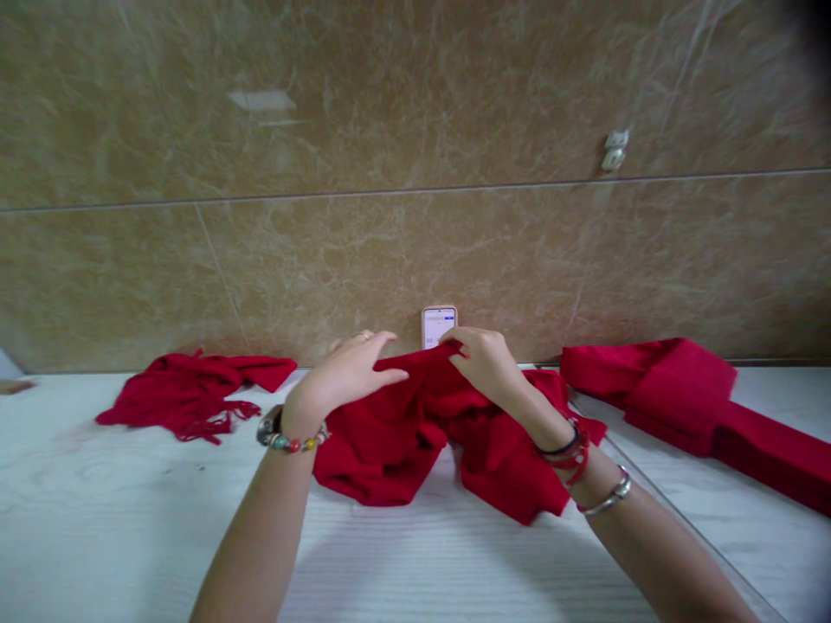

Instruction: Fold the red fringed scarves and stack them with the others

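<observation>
A crumpled red cloth [389, 441] hangs and spreads in loose folds in the middle, partly lifted off the white surface. My right hand [484, 362] pinches its upper edge between thumb and fingers. At the left end of that edge is my left hand [347, 376], its thumb and index finger spread apart; the other fingers are partly hidden. Whether the fabric rests against the left hand, I cannot tell. Off to the left lies a red fringed scarf [188, 389], bunched up. On the right, a folded red cloth [675, 389] extends past the frame's edge.
A phone [439, 324] with a lit screen leans upright against the brown marbled tile wall [363, 251], behind the cloth. A small white figure-like fixture [615, 150] sticks to the wall. The white wood-grain tabletop [363, 562] has a seam on its right.
</observation>
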Available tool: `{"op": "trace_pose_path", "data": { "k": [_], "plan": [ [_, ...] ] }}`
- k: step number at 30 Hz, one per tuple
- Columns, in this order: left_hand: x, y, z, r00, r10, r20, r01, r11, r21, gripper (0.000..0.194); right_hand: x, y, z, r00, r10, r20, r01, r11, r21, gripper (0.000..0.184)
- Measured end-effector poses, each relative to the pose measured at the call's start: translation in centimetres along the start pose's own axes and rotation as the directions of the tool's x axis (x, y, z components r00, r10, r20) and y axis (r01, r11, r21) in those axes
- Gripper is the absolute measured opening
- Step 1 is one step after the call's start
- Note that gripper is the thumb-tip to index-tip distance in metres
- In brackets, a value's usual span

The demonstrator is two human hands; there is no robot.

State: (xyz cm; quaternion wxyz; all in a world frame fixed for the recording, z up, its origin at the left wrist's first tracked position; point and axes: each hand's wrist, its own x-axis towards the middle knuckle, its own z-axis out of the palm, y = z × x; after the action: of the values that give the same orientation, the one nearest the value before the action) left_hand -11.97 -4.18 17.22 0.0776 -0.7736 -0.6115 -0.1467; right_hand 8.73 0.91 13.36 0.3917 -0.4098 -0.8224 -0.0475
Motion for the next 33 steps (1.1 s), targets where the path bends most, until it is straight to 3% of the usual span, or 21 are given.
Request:
{"op": "trace_pose_path", "data": {
  "k": [2,3,6,10,15,19,21,23,25,27,29,33],
  "plan": [
    [0.3,1.9,1.1,0.988,0.153,0.028,-0.151,0.986,-0.068,0.05,-0.1,-0.3,0.0,1.0,-0.013,-0.013,0.013,1.0,0.013,0.028],
    [0.5,2.8,1.6,0.981,0.193,0.008,-0.192,0.979,-0.073,0.047,-0.1,-0.3,-0.1,1.0,-0.018,-0.02,0.018,1.0,0.017,0.028],
    [1.0,4.3,2.1,0.978,0.188,-0.09,-0.191,0.981,-0.037,0.023,-0.1,-0.1,-0.1,0.999,-0.021,-0.033,0.021,1.0,0.004,0.03],
    [0.9,3.0,0.5,0.977,0.124,-0.171,-0.147,0.981,-0.127,0.025,0.0,0.5,-0.2,1.0,0.005,0.011,-0.004,0.999,-0.038,0.028],
    [-0.1,0.4,-1.8,0.979,0.008,-0.201,-0.027,0.995,-0.092,0.028,0.2,0.8,0.0,0.997,0.019,0.072,-0.014,0.997,-0.073,0.024],
    [-0.6,-2.4,-2.5,0.96,-0.179,-0.214,0.196,0.979,0.06,0.032,0.3,1.1,-0.2,0.996,0.035,0.08,-0.028,0.996,-0.084,0.02],
    [-0.8,-3.5,-2.5,0.948,-0.28,-0.151,0.299,0.947,0.118,0.032,0.3,1.1,-0.3,0.996,0.037,0.085,-0.031,0.997,-0.07,0.019],
    [-0.7,-3.6,-2.1,0.944,-0.327,-0.05,0.33,0.932,0.15,0.029,0.3,1.0,-0.2,0.995,0.034,0.091,-0.029,0.998,-0.054,0.019],
    [-0.5,-2.5,-1.3,0.968,-0.247,0.051,0.239,0.963,0.125,0.038,0.2,0.7,-0.1,0.995,0.022,0.095,-0.018,0.999,-0.041,0.02],
    [0.1,-0.5,-0.1,0.992,-0.041,0.115,0.04,0.999,0.016,0.051,0.0,0.3,0.0,0.995,0.005,0.099,-0.002,1.0,-0.031,0.023],
    [0.7,1.6,1.2,0.984,0.152,0.096,-0.143,0.985,-0.097,0.046,-0.1,-0.2,0.0,0.995,-0.008,0.096,0.011,1.0,-0.024,0.025],
    [1.7,3.5,2.5,0.978,0.207,-0.036,-0.21,0.964,-0.163,0.025,-0.2,-0.4,-0.5,0.998,-0.016,0.062,0.018,1.0,-0.025,0.023]
  ]
}}
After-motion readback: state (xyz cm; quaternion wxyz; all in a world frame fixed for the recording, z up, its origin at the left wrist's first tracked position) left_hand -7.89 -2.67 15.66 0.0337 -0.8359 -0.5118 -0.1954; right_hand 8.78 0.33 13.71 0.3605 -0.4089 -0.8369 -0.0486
